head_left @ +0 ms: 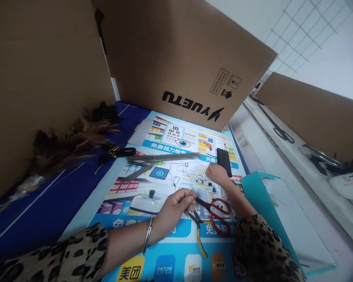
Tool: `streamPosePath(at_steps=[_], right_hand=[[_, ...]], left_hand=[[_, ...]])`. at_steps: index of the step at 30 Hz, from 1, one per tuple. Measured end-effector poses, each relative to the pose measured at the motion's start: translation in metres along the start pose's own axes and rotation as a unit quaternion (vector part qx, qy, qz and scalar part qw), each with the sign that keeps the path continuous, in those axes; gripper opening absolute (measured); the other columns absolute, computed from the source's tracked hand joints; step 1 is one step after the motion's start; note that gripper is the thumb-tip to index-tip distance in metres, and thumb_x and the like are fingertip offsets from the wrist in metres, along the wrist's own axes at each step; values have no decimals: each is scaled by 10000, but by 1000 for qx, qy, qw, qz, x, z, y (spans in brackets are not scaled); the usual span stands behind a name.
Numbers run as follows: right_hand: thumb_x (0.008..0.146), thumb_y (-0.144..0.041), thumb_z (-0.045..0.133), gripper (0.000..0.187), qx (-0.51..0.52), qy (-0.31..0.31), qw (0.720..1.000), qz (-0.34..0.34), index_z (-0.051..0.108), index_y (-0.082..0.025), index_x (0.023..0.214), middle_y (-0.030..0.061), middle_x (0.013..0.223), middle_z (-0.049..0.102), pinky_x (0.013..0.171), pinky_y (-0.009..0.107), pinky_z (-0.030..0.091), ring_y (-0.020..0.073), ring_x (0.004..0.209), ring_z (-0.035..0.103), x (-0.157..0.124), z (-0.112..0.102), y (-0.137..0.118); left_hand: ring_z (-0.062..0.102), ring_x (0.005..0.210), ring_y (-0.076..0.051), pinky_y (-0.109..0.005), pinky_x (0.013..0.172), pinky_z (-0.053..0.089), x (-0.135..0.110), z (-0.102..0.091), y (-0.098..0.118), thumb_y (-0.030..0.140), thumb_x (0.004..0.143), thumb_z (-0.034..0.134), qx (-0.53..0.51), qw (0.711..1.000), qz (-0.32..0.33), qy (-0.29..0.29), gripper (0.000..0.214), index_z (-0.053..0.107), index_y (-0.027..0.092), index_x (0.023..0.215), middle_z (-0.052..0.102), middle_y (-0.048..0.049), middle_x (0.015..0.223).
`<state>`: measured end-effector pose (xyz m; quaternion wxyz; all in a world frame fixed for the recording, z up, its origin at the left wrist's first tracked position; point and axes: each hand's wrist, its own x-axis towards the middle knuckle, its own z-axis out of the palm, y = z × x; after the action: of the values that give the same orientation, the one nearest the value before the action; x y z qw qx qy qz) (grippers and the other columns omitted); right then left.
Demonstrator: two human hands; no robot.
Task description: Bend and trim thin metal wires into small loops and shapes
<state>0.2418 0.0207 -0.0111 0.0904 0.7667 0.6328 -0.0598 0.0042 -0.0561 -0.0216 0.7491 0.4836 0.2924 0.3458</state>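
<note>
My left hand [179,204] is closed, thumb pressed against the fingertips. Whatever it may pinch is too small to make out. Just right of its fingers lie red-handled scissors [209,208], and below them pliers with yellow handles [201,243]. My right hand [217,173] is curled shut over a scatter of thin bent wire pieces [195,178]; its grip is hidden. Behind both hands a bundle of thin straight wires [173,157] lies across the printed sheet. Left of the left hand sits a small black piece with thin wires [152,194].
A black phone-like slab [223,161] lies beyond my right hand. At right stands a teal-edged box [260,199]. Brown feathers [76,137] and a black-handled item [126,152] are on the left. Cardboard boxes [176,58] wall off the back and left.
</note>
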Motion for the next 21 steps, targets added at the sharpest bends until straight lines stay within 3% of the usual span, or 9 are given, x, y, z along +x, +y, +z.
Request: streamPosePath(at_steps=[7,12,17,21], right_hand=[[832,-276,412,255,4,-21,999,-38,625,-135,834,80,811,647,621,201,335,158,782,581,-9,-25,5],[792,-314,482,209,0,-35,997,-68,630,-188,869,33,839,654,650,186,352,140,795,582,-17,-25,-2],[775,-252,478,198,-30,-33,998,-50,630,-146,846,96,849,646,690,237,378,186,814,587,-16,-12,-13],[768,-178,461,237,-42,-12,999,-29,593,-101,949,171,965,608,756,300,386,239,909,567,-15,-3,-22]], left_hand=[[530,627,-121,-241,612,393,0,0,0,347,841,460,3,1000,-2,-8,221,552,146,840,584,-26,695],[529,621,-117,-239,606,391,0,0,1,337,839,460,-2,1000,-4,-5,215,548,142,850,585,-27,706],[526,614,-110,-239,605,395,0,0,1,316,833,469,-23,1000,-13,-11,194,542,138,861,586,-29,738],[529,621,-111,-241,614,400,0,0,2,311,833,466,-23,1000,-11,-8,189,543,140,850,584,-30,747]])
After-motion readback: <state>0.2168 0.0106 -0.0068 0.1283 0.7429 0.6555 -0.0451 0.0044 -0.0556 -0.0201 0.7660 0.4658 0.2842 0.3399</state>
